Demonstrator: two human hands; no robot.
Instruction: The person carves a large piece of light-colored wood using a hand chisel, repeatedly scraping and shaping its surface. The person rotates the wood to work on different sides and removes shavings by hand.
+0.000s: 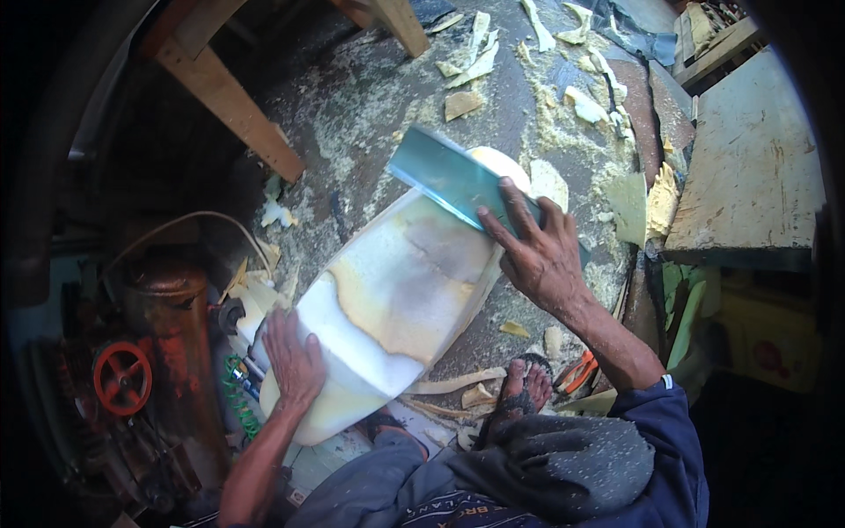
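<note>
A long foam pad [387, 304], white and yellowish with dark stains and a rounded near end, lies slantwise before me. My left hand [294, 356] rests on its near left side, fingers stretched out. My right hand [541, 251] holds a flat teal rectangular plate [444, 176] by its right end, with fingers spread over the top; the thumb is hidden. The plate lies crosswise over the pad's far end and looks slightly blurred. Its underside is hidden, and I cannot tell whether it touches the foam.
Pale foam offcuts [475, 62] and crumbs litter the dark floor. A wooden-legged stand [224, 110] is at the far left. At left stands a rusty tank [167, 308] with a red handwheel [122, 378]. A worn board-topped table [748, 158] is at right; orange-handled pliers [577, 371] lie near my foot.
</note>
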